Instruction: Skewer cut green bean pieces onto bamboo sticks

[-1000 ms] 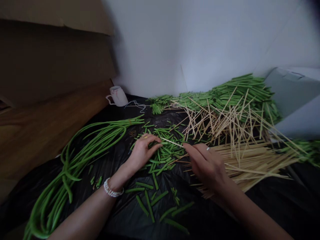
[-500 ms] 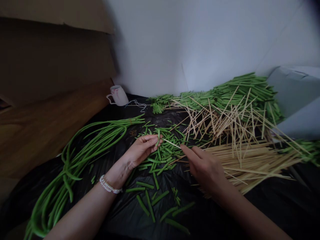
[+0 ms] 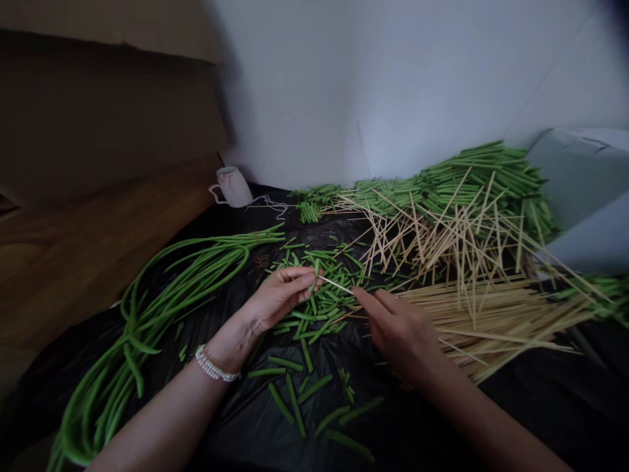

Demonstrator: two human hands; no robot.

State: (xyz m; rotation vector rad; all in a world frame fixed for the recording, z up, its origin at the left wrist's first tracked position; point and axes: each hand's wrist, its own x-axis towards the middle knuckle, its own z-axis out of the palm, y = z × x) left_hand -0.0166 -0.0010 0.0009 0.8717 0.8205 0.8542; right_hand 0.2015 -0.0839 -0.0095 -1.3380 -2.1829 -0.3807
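Observation:
My left hand [image 3: 285,295], with a pearl bracelet [image 3: 213,364] at its wrist, pinches a short piece of green bean [image 3: 316,267] between thumb and fingers. A thin bamboo skewer [image 3: 337,284] runs from that piece to my right hand [image 3: 398,328], which is closed around its other end. The skewer's tip meets the bean; whether it has pierced through cannot be made out. Under and around both hands lies a heap of cut bean pieces [image 3: 329,305] on black plastic sheeting [image 3: 211,439].
Long uncut beans [image 3: 132,314] lie tied at the left. Bare skewers [image 3: 491,321] are piled at the right, below skewered bean bundles [image 3: 481,170]. A white mug [image 3: 234,188] stands at the back near a pale wall [image 3: 304,98]; a cardboard box [image 3: 108,105] is at upper left.
My right hand has shifted very slightly left and down with the skewer. The bean piece in my left hand has moved a little right and down.

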